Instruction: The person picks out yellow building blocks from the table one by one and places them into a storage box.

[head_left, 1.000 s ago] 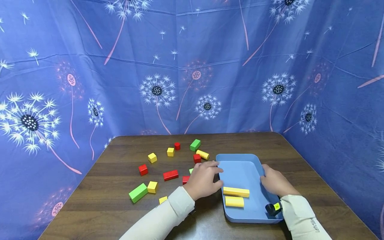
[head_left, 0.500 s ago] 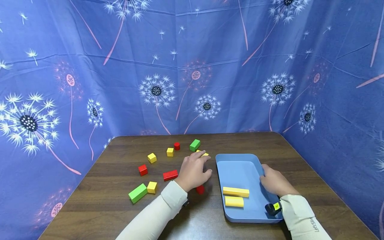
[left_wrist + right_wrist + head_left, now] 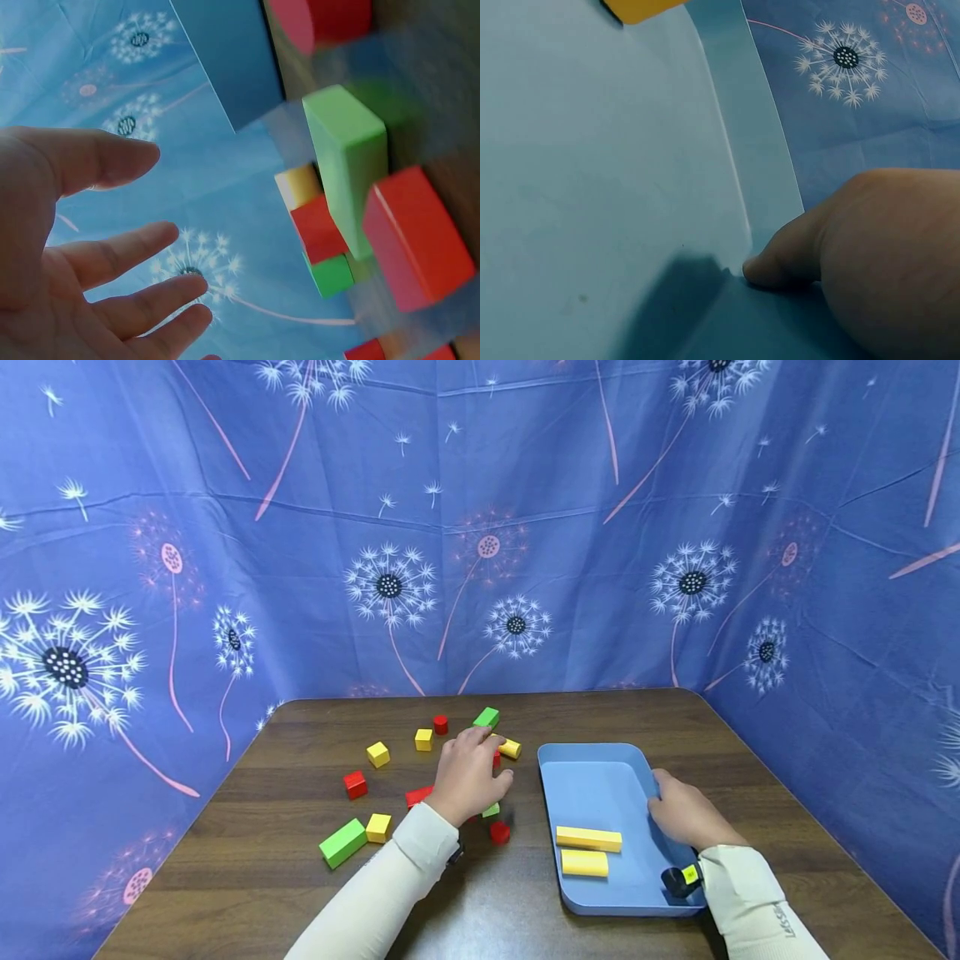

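My left hand (image 3: pixel 468 777) hovers over the scattered blocks with its fingers spread and holding nothing. In the left wrist view, a light green block (image 3: pixel 349 161) and a red block (image 3: pixel 420 236) stand beyond the fingertips. Close to that hand lie a yellow cylinder (image 3: pixel 511 748), a green block (image 3: pixel 487 717) and a red cylinder (image 3: pixel 499 832). My right hand (image 3: pixel 688 812) grips the right side of a blue tray (image 3: pixel 600 785), its thumb (image 3: pixel 784 255) pressed inside the wall. A long yellow block (image 3: pixel 588 838) and a yellow cylinder (image 3: pixel 584 863) lie in the tray.
Left of my left hand are a long green block (image 3: pixel 343 843), several yellow cubes (image 3: pixel 378 827) and a red cube (image 3: pixel 356 785). A small red cylinder (image 3: pixel 440 724) stands farther back. Behind the brown table (image 3: pixel 247 868) hangs a blue dandelion-print cloth (image 3: pixel 600 527).
My left hand has moved left and away from the tray's edge, over the blocks, uncovering the red cylinder in front. My right hand has stayed on the tray.
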Available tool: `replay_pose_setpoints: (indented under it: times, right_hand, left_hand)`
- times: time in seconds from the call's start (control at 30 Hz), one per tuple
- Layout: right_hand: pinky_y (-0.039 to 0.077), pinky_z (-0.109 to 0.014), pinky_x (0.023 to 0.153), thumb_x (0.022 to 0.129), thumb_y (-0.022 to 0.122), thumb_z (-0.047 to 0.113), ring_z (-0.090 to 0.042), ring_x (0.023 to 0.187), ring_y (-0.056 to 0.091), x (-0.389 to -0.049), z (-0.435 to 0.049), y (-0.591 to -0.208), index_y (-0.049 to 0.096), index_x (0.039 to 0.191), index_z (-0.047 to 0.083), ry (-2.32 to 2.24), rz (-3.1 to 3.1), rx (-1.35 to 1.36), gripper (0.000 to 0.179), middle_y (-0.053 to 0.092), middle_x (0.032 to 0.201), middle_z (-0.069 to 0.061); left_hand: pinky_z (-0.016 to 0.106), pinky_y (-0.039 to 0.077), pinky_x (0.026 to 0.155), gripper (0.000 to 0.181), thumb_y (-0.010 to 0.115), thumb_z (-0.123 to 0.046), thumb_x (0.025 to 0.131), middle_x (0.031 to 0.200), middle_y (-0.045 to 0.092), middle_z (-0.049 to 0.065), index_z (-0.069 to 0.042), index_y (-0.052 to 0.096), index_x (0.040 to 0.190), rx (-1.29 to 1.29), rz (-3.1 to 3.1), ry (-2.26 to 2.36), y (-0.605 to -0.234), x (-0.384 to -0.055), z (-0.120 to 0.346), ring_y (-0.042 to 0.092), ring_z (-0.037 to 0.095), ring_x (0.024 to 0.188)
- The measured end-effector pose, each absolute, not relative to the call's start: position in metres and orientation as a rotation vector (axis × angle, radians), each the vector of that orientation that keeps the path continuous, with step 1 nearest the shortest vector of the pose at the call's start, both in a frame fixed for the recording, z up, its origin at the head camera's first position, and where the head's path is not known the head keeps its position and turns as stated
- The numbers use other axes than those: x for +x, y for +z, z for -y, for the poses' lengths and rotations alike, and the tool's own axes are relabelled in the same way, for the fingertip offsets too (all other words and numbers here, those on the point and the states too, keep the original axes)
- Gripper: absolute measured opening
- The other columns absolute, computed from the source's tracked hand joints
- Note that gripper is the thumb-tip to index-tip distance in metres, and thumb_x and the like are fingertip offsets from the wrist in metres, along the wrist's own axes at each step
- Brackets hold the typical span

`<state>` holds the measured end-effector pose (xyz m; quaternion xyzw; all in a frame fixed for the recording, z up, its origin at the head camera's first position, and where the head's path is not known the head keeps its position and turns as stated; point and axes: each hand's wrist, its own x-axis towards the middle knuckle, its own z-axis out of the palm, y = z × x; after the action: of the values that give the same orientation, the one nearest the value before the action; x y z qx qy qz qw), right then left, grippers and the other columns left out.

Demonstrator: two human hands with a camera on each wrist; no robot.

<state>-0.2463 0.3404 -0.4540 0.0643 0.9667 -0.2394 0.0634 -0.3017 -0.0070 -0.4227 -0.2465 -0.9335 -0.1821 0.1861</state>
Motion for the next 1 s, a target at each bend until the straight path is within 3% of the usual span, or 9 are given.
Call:
replay_pose_setpoints:
  times: [0.23, 1.0]
  right_hand:
    - [0.046, -0.071, 0.098, 0.104, 0.042, 0.014, -0.059, 0.134, 0.046, -0.246, -0.339, -0.454, 0.025, 0.155, -0.012, -0.728, -2.925, 0.189, 0.059, 0.040, 0.151, -0.040]
    - [0.045, -0.071, 0.100, 0.104, 0.042, 0.014, -0.059, 0.135, 0.045, -0.246, -0.340, -0.456, 0.026, 0.155, -0.012, -0.719, -2.923, 0.194, 0.060, 0.040, 0.151, -0.040]
  left_hand:
    - [0.059, 0.041, 0.111, 0.047, 0.074, -0.033, 0.090, 0.146, 0.059, 0.015, -0.012, 0.069, 0.132, -0.616, 2.677, -0.534, -0.423, -0.311, 0.018, 0.049, 0.035, 0.141]
    - [0.059, 0.035, 0.116, 0.058, 0.072, -0.035, 0.090, 0.153, 0.050, 0.019, -0.007, 0.063, 0.139, -0.418, 2.822, -0.503, -0.438, -0.333, 0.038, 0.044, 0.038, 0.145]
